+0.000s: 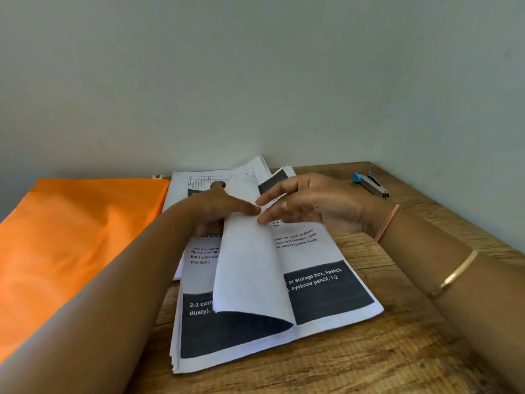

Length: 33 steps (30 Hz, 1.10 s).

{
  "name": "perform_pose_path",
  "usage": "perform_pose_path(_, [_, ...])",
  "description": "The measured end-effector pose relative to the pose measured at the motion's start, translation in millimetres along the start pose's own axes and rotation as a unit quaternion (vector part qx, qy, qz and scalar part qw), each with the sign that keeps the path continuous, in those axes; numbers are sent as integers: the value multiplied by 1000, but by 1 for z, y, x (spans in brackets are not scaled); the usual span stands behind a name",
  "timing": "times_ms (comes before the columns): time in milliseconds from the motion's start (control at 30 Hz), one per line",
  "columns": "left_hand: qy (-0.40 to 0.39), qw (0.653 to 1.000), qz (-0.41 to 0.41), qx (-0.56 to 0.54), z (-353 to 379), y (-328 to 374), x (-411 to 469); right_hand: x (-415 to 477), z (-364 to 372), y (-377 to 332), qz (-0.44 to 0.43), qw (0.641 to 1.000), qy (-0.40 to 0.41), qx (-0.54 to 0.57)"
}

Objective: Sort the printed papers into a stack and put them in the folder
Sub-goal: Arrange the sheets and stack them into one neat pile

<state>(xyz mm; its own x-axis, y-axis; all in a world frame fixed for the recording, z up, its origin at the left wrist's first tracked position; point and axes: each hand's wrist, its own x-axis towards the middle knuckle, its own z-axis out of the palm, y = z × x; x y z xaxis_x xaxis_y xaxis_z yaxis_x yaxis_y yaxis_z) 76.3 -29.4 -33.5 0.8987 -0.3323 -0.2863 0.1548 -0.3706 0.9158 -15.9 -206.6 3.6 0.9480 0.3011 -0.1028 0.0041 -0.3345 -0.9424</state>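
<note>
Papers (326, 288) lay mid-frame. Over them the left hand (216, 206) and right hand (306, 203) were spread, straight fingertips touching one curling sheet (250, 265). They looked light, floppy and prone to sliding, so probably best gripped by the stack's edges. The folder (71, 237) lay left, a stapler (370, 184) upper right.

left grip (220, 206) and right grip (309, 204), fingers straight

The wooden tabletop (397, 351) is carrying an orange folder (71, 237) lying along its left edge. A stack of printed papers (326, 294) is sitting in the middle, just beside it. A blue-tipped stapler (370, 184) is resting near the far right corner.
</note>
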Motion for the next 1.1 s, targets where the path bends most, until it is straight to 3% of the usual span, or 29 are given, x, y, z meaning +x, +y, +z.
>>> perform_pose_path(133, [72,983,52,161,3,2,2,21,-20,2,-27,975,218,-18])
perform_pose_path(233, [82,934,121,327,11,2,-2,31,-32,20,-34,948,303,-90])
perform_pose_path(300, [75,881,190,426,17,-2,-1,28,-35,33,-31,952,279,-125])
perform_pose_path(367, [66,855,225,463,26,-5,-1,21,-35,38,-25,957,249,-149])
perform_pose_path(633, [66,872,201,441,32,-14,0,21,-45,43,-7,951,260,-169])
perform_pose_path(800, [59,859,186,474,33,-18,2,19,-44,42,-2,953,238,-185])
perform_pose_path(1100, [64,876,182,443,31,-22,6,15,-43,41,-71,946,237,-208])
